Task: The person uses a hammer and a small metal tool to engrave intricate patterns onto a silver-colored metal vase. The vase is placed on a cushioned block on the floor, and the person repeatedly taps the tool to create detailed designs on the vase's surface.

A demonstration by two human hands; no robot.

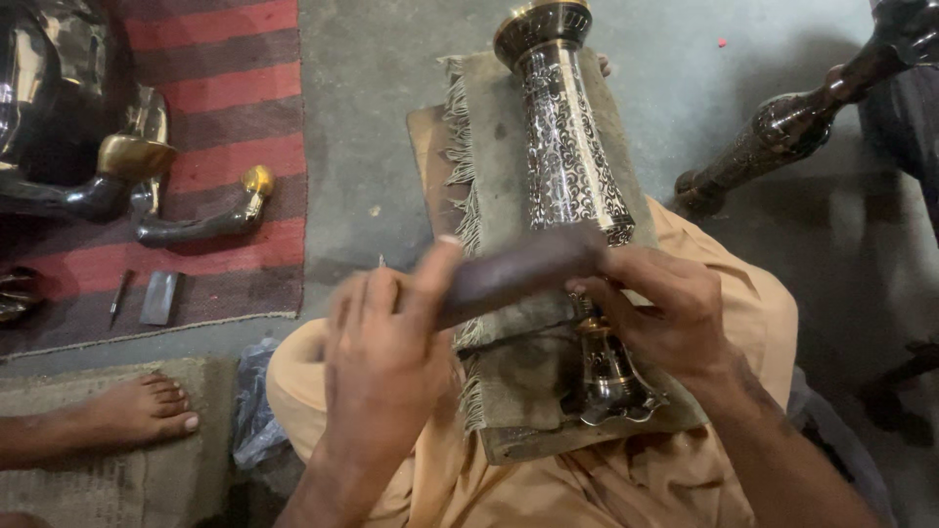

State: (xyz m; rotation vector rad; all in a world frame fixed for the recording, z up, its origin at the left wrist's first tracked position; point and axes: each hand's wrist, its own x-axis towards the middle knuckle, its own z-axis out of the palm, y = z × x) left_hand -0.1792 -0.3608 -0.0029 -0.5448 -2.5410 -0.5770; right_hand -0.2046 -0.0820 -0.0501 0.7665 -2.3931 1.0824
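Brass and black metal make up the tall vase lying on its side in the middle of the frame, w/ silver swirly patterns cut into it. Its gold-rimmed mouth is at the top centre & its foot is down low, near the person's lap. It rests on a fringed grey-green cloth over a wood board, on legs in orange cloth.

Left hand, lower middle of the frame, is curled shut around a dark wooden stick-like tool. Thumb is up along it. Tool looks blurry & lies across the vase.

Right hand, just right of centre, is closed w/ fingers pinched down by the narrow part of the vase. Can't tell if a small tool is in it; the fingers hide that spot.

Upper left: a red & dark striped rug w/ shiny black & gold metal pieces on it, plus a small flat grey block. Lower left: someone else's bare foot on a woven mat. Upper right: another dark vase lies tilted on the grey floor.
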